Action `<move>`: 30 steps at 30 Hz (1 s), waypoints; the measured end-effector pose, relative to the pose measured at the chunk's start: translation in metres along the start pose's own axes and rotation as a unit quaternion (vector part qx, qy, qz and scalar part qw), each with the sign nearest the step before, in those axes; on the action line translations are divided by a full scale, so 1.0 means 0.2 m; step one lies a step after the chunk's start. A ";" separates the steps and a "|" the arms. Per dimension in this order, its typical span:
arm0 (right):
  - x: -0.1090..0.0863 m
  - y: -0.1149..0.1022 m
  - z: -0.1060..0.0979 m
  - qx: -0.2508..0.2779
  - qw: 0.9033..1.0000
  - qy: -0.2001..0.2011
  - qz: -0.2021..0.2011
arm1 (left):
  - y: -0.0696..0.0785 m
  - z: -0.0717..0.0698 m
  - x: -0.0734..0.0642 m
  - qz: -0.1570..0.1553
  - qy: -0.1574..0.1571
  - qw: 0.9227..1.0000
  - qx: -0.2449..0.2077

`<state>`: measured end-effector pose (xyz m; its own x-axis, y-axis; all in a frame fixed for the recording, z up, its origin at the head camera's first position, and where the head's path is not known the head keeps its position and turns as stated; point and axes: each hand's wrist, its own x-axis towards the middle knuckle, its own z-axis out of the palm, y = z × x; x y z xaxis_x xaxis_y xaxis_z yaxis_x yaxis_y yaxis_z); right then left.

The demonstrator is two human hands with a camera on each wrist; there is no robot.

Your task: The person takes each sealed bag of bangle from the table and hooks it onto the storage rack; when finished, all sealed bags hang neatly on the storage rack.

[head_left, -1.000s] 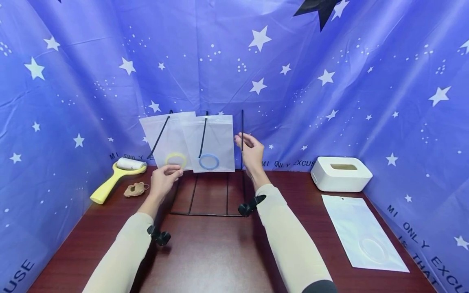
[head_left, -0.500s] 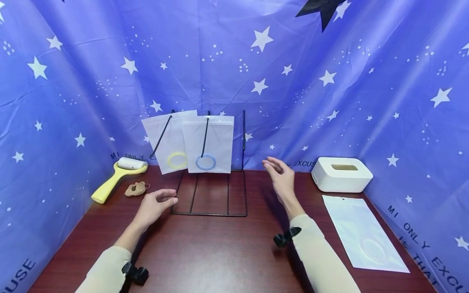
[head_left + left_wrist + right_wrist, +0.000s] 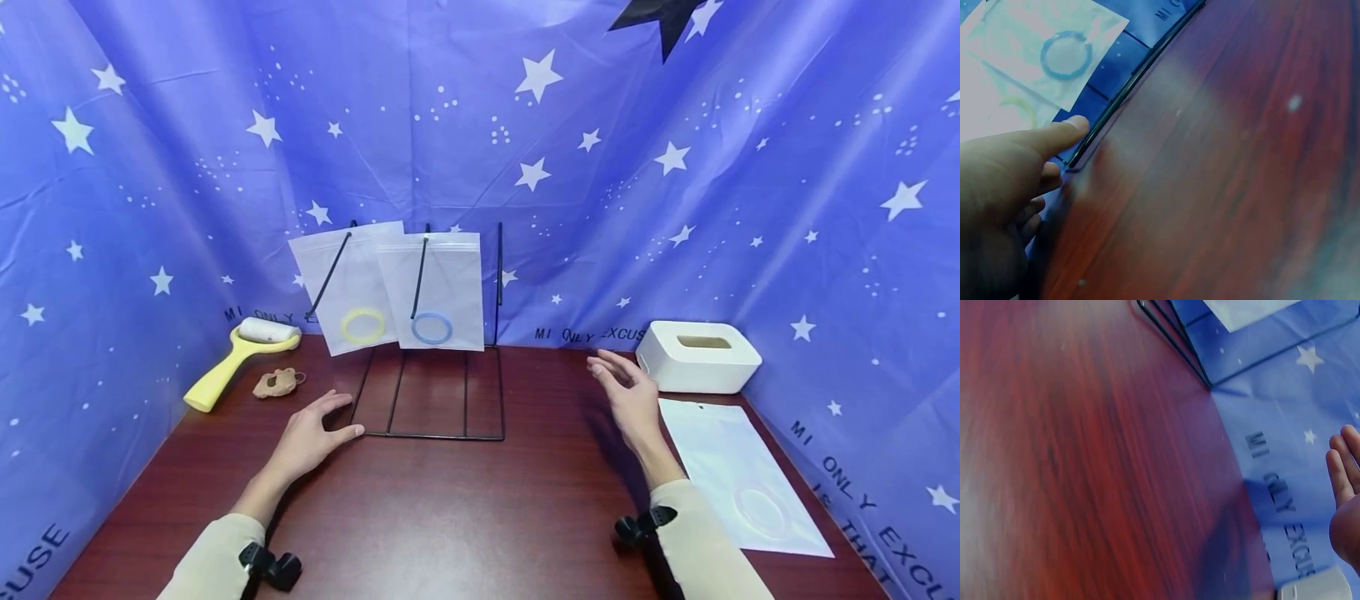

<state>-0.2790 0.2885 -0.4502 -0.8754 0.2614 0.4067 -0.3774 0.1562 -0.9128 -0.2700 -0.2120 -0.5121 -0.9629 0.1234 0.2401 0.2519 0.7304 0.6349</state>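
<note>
A black wire rack [image 3: 442,437] stands on the table in the head view. From its left prong hangs a tilted white zip bag with a yellow ring [image 3: 367,275]; a second zip bag with a blue ring [image 3: 453,279] hangs from the middle prong. The right prong [image 3: 499,267] carries nothing. My left hand [image 3: 309,437], thumb and fingers spread, is at the rack's front left corner; whether it touches the wire I cannot tell. Over the table hovers my right hand [image 3: 632,406], fingers loosely bent and holding nothing, close to a flat white bag with a pale ring [image 3: 720,458].
At the back right sits a white tissue box [image 3: 701,367]. On the left lie a yellow-handled lint roller [image 3: 225,371] and a small brown trinket [image 3: 277,383]. A blue starry cloth [image 3: 480,167] encloses the table's back and sides.
My right hand has left the right prong and moved right, toward the flat bag. My left hand has dropped from the yellow-ring bag to the rack's front corner. Both hanging bags stay on their prongs.
</note>
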 end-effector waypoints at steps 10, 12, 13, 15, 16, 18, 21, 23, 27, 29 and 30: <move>-0.01 0.00 -0.24 -0.006 0.999 0.046 0.008 | -0.01 0.01 -0.03 0.021 0.003 1.000 0.018; -0.02 0.00 -0.31 -0.029 0.998 0.061 0.013 | -0.01 0.02 -0.02 0.024 0.004 1.000 0.019; -0.02 0.00 -0.35 -0.050 0.996 0.067 0.016 | -0.01 0.02 -0.02 0.025 0.005 0.999 0.019; -0.02 0.01 -0.42 -0.097 0.992 0.079 0.021 | 0.00 0.02 -0.02 0.025 0.006 0.999 0.021; -0.02 0.02 -0.46 -0.120 0.989 0.085 0.023 | 0.00 0.02 -0.02 0.024 0.005 0.999 0.021; -0.01 0.03 -0.54 -0.155 0.983 0.094 0.029 | 0.00 0.02 -0.02 0.022 0.003 0.999 0.024; -0.01 0.05 -0.67 -0.191 0.975 0.106 0.051 | 0.00 0.02 -0.02 0.015 -0.001 1.000 0.023; -0.01 0.06 -0.75 -0.212 0.968 0.113 0.070 | 0.00 0.02 -0.01 0.017 -0.005 1.000 0.025; -0.01 0.08 -0.90 -0.252 0.951 0.135 0.114 | 0.00 0.03 -0.01 0.018 -0.009 1.000 0.022; -0.01 0.09 -0.96 -0.264 0.945 0.139 0.136 | 0.00 0.03 -0.01 0.017 -0.011 1.000 0.021; -0.01 0.10 -0.99 -0.269 0.941 0.141 0.147 | -0.01 0.03 -0.01 0.014 -0.012 1.000 0.021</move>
<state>-0.2253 0.4795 -0.4606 -0.7749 0.5987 0.2029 0.1428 0.4785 -0.8664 -0.2683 -0.2095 -0.5173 -0.9574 0.1607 0.2398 0.2759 0.7542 0.5959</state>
